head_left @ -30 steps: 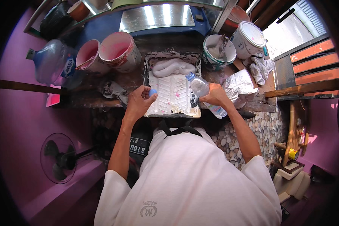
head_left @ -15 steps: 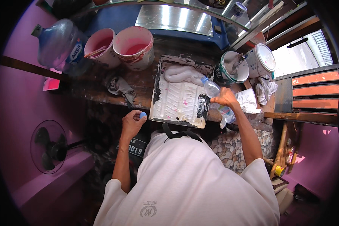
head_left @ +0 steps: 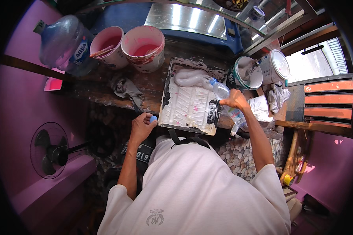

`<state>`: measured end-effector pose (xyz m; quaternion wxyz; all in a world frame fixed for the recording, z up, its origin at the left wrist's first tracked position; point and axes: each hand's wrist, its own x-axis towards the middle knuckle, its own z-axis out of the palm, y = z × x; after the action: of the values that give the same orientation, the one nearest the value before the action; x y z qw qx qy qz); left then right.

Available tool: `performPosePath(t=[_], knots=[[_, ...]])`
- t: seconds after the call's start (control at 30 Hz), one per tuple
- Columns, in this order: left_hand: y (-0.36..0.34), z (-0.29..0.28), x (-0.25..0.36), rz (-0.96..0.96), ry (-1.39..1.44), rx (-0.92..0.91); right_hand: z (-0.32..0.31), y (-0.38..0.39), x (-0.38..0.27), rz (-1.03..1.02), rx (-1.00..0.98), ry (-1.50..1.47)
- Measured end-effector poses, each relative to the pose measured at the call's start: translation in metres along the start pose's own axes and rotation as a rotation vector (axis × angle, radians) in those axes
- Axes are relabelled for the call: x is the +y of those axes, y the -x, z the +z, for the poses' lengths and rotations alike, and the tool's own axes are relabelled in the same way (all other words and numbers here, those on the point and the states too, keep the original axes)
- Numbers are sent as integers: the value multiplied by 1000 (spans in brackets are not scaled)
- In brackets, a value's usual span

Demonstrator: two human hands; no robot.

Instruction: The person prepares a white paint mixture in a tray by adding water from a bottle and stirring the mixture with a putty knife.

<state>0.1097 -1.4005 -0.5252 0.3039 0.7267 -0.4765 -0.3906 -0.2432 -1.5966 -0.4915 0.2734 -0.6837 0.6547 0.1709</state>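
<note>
A white paint tray (head_left: 184,107) with a pool of thick white paint at its far end lies on a dark wooden bench. My right hand (head_left: 234,100) grips a clear plastic water bottle (head_left: 222,92), tilted with its open neck toward the paint in the tray. My left hand (head_left: 142,124) is closed around a small blue bottle cap (head_left: 153,118), just off the tray's near left corner, in front of the bench edge.
Two pink-stained buckets (head_left: 144,47) and a large blue water jug (head_left: 62,43) stand at the back left. A grey rag (head_left: 125,89) lies on the bench. Two white paint cans (head_left: 276,65) stand right of the tray. A floor fan (head_left: 49,150) stands at my left.
My left hand drew back from the tray's edge toward my body, still holding the cap. My right hand kept the bottle tilted over the tray. The view shifted.
</note>
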Motion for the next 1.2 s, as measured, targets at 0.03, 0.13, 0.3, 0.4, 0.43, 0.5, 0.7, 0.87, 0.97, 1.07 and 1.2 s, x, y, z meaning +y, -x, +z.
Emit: performPosePath(t=[0.03, 0.13, 0.3, 0.4, 0.43, 0.5, 0.7, 0.87, 0.97, 1.07, 1.2], knots=[[0, 0, 0, 0, 1, -1, -1, -2, 0, 1, 0, 1], [1, 0, -1, -5, 16, -4, -2, -4, -1, -12, -21, 9], [3, 0, -6, -12, 18, -18, -4, -5, -6, -11, -11, 12], [4, -1, -7, -12, 19, -21, -3, -7, -7, -9, -5, 23], [4, -1, -7, -12, 19, -22, -3, -7, -7, -9, -6, 23], [5, -1, -7, -11, 21, -20, -4, -7, -9, -7, -16, 32], [4, 0, -4, -20, 28, -22, -5, -8, -7, 0, -20, 47], [3, 2, -2, -12, 42, -23, -8, -8, -7, 30, -44, 27], [3, 3, 0, 7, 39, -28, -11, -5, -8, 53, -59, 11], [1, 2, 3, 22, 40, -38, -9, -5, -5, 65, -53, -16], [-6, 3, 17, 37, 46, -79, 3, -12, 10, 48, -18, -62]])
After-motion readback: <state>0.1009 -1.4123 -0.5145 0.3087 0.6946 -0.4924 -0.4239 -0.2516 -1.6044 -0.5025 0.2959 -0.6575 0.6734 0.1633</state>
